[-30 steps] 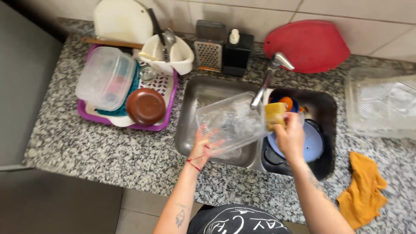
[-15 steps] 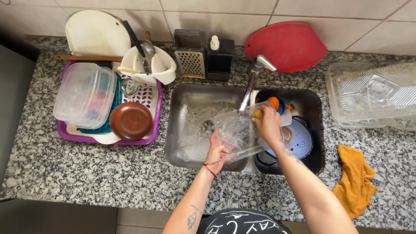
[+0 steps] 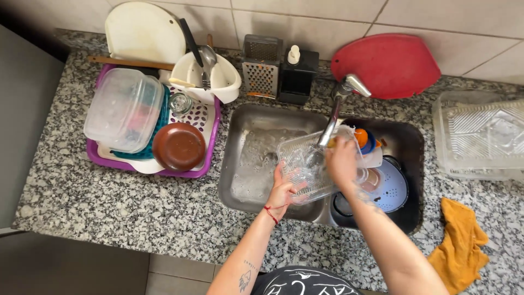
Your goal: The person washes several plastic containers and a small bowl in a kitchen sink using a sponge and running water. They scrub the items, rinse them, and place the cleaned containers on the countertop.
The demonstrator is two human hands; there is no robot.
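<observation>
Wall: pale square tiles (image 3: 453, 22) with thin grout lines, running along the back edge.
Counter: speckled grey granite worktop (image 3: 114, 202), set against the wall.
Floor: light tiles (image 3: 180, 273), seen below the counter's front edge.
Left side: flat grey panel (image 3: 24, 125) just beside the counter's end.
Light: even, soft, no hard shadows.

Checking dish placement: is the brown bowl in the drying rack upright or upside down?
Upside down: the brown bowl shows its rounded underside, resting in the purple rack.
</observation>
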